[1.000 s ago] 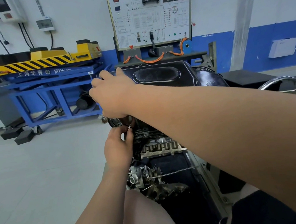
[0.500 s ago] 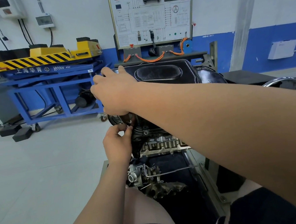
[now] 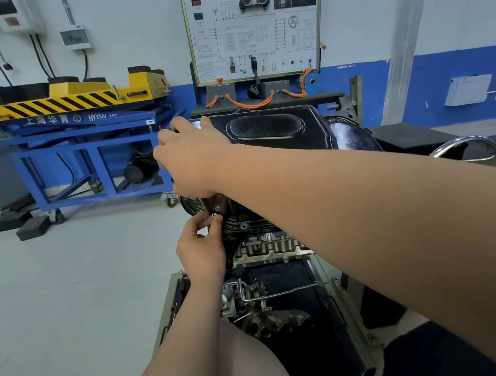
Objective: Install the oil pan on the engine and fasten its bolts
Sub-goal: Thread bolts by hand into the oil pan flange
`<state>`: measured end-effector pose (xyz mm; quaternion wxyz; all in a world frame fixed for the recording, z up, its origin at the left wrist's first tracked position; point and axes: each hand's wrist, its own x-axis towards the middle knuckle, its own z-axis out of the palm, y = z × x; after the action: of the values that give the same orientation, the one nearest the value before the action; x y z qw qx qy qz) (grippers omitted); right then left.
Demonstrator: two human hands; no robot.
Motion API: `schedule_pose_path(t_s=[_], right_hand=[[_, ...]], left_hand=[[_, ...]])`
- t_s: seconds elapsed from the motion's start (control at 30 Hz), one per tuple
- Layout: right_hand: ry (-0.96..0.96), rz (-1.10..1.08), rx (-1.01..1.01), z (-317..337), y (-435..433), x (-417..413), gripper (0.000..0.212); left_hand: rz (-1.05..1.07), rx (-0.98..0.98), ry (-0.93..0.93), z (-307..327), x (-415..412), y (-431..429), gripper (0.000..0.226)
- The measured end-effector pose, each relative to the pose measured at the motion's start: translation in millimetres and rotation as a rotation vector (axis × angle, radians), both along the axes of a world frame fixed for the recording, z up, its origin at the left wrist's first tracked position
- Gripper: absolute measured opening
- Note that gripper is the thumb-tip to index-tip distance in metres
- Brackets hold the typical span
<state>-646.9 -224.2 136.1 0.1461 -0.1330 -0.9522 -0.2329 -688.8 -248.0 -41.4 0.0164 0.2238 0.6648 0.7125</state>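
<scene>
The black oil pan (image 3: 278, 130) sits on top of the upturned engine (image 3: 262, 242), which is mounted on a stand in front of me. My right hand (image 3: 192, 159) reaches across and lies over the pan's near left corner, fingers curved over its edge. Below it, my left hand (image 3: 201, 247) pinches a small silver bolt (image 3: 214, 215) between thumb and fingertips, at the pan's left flange. The flange under my right hand is hidden.
A blue and yellow lift cart (image 3: 70, 135) stands to the left on the grey floor. A white training panel (image 3: 253, 29) with orange cables stands behind the engine. A chrome wheel rim (image 3: 470, 148) is at the right. The exhaust manifold (image 3: 267, 318) hangs low on the engine.
My left hand has risen slightly with the bolt and brought it closer to the pan's flange. My right hand stays on the pan's corner. The view shifted slightly.
</scene>
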Motion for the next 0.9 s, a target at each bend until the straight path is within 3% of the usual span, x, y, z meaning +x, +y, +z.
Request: schedule_pose_path(t_s=[0.2,0.3,0.57,0.7,0.9], right_hand=[[0.001,0.009,-0.007,-0.8,0.3,1.0,0.032],[0.001,0.010,-0.007,-2.0,0.1,1.0,0.032],[0.006,0.013,-0.026,-3.1,-0.6,1.4,0.032],[0.014,0.013,-0.020,-3.9,-1.7,1.4,0.031],[0.022,0.011,-0.031,-5.2,-1.7,1.6,0.031]], left_hand=[[-0.012,-0.049,0.118,-2.2,-4.6,1.4,0.002],[-0.001,-0.066,0.225,-6.8,-3.3,1.4,0.006],[0.056,-0.021,0.078,-5.7,8.1,8.0,0.014],[0.034,0.061,-0.097,0.1,12.2,7.3,0.009],[0.077,-0.052,0.004,8.4,20.9,4.7,0.008]])
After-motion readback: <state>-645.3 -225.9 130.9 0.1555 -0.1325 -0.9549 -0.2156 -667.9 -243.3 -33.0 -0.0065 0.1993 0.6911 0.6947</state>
